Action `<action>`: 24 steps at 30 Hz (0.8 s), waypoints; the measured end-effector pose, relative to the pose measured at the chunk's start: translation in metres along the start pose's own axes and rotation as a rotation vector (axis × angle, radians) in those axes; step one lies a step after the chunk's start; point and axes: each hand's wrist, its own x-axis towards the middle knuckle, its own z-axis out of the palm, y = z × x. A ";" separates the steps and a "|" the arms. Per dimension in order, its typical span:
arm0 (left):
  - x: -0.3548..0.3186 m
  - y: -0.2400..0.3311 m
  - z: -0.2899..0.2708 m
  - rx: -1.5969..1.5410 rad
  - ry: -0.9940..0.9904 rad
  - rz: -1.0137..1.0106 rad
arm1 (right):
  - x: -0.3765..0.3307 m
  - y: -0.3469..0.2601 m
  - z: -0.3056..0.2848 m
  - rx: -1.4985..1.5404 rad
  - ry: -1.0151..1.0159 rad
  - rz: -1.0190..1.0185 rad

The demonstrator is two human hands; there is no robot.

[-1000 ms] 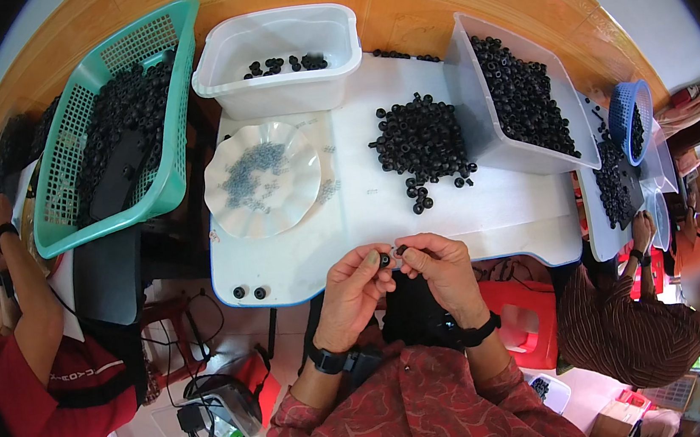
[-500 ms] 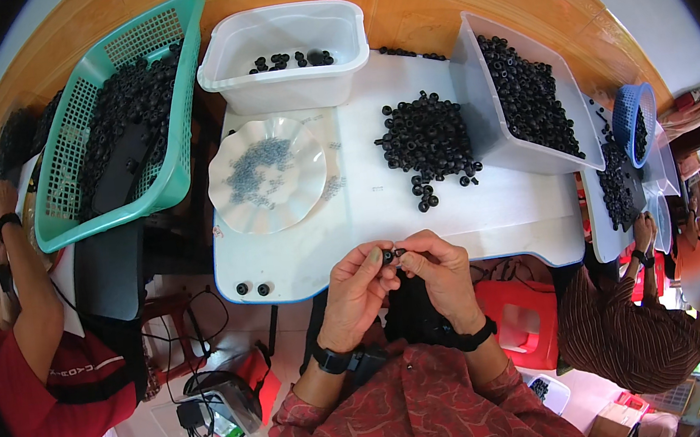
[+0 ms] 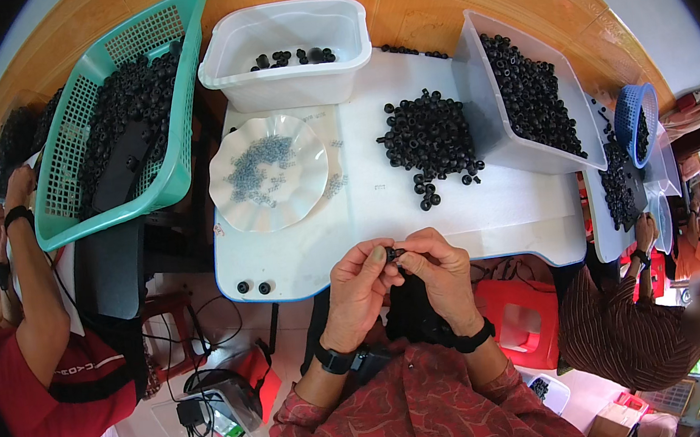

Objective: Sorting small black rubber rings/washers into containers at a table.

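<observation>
At the table's front edge my left hand (image 3: 357, 293) and my right hand (image 3: 441, 275) meet, fingertips pinched. Between them is a small black plastic part (image 3: 392, 253); its finer details are too small to tell. The left thumb and fingers grip it from one side, while the right finger and thumb close on its other end. Beyond the hands lies a heap of similar black parts (image 3: 431, 137). To its left, a white wavy-rimmed plate (image 3: 288, 212) carries small clear, bluish pieces (image 3: 259, 168). Two round black parts (image 3: 264, 287) sit at the near left corner.
A white tub (image 3: 290, 91) stands at the back, a grey bin (image 3: 494, 131) of black parts to the right. A green basket (image 3: 64, 216) is at left. Co-workers sit on both sides, one in a red shirt (image 3: 61, 394), one in a striped shirt (image 3: 614, 331). A red stool (image 3: 518, 320) stands nearby.
My hands stay pinched around the black part, which has turned slightly between the fingertips. The left co-worker's arm has moved up toward the green basket.
</observation>
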 end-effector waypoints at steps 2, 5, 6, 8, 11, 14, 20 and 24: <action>0.000 0.000 0.001 0.019 0.012 0.011 | 0.000 -0.001 0.001 -0.006 0.009 -0.010; 0.000 -0.001 0.002 0.029 0.027 0.018 | -0.001 0.001 0.001 -0.016 0.017 -0.024; 0.000 -0.001 0.002 0.029 0.027 0.018 | -0.001 0.000 0.002 -0.016 0.017 -0.024; -0.001 -0.002 0.001 0.042 0.031 0.027 | 0.000 -0.002 0.002 -0.104 0.015 -0.067; -0.002 -0.001 0.002 0.057 0.042 0.037 | -0.001 -0.006 0.004 -0.196 0.024 -0.100; -0.002 -0.002 0.000 0.082 0.025 0.053 | -0.002 -0.004 0.005 -0.201 0.041 -0.136; -0.003 -0.002 -0.001 0.133 0.038 0.080 | -0.004 -0.008 0.008 -0.436 0.054 -0.244; -0.005 0.001 0.000 0.186 0.050 0.092 | -0.003 -0.011 0.009 -0.534 0.039 -0.323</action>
